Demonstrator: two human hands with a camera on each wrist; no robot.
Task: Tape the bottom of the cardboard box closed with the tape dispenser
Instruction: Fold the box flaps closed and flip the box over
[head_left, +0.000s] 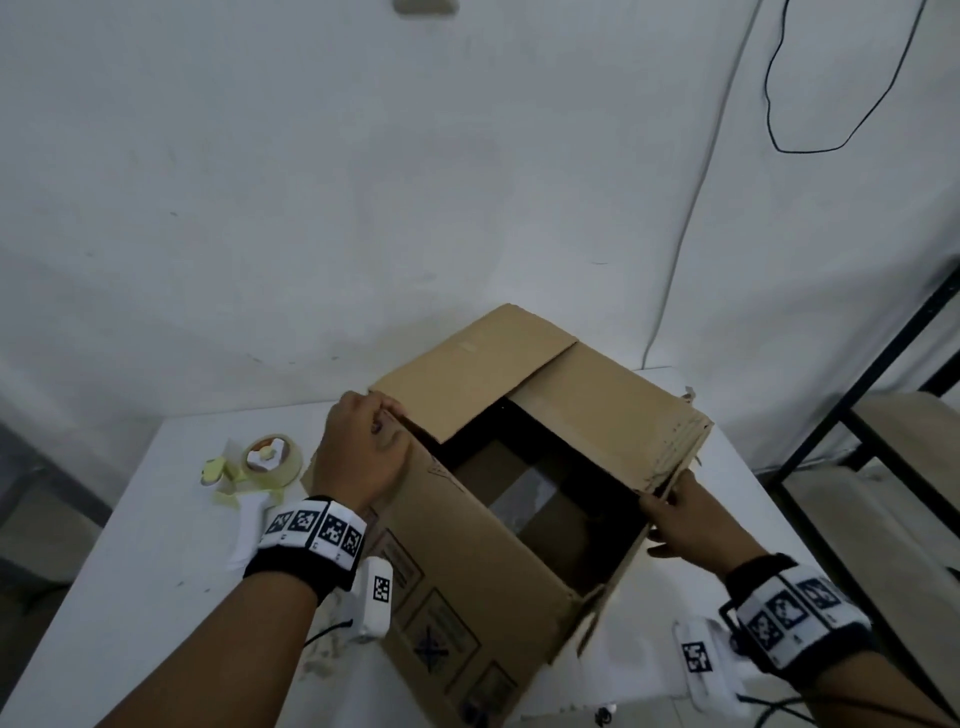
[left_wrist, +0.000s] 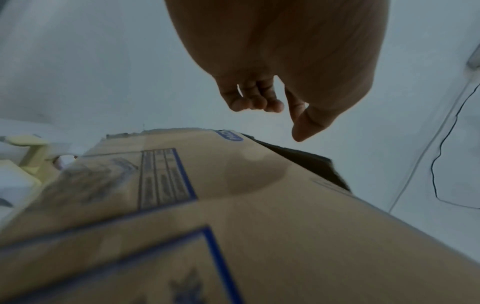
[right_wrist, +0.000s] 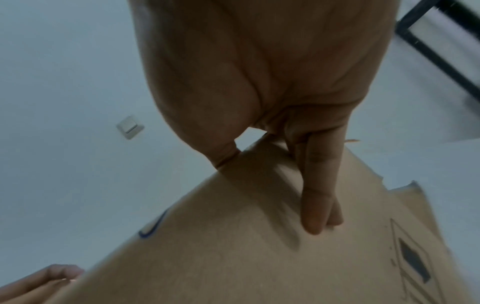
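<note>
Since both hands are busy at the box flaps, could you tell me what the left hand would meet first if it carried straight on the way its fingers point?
Probably the far flap of the cardboard box: the left hand already has its fingertips at that flap's near corner. Depth is unclear.

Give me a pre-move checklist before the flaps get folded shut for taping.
1. Left hand on the far-left flap: ok, fingers at its edge.
2. Right hand on the right flap: ok, thumb and fingers pinch its edge.
3. Flaps closed: not ok, the cardboard box gapes open in the middle.
4. Tape dispenser within reach: ok, lying on the table left of the box, untouched.
5. Tape end ready: cannot tell.
</note>
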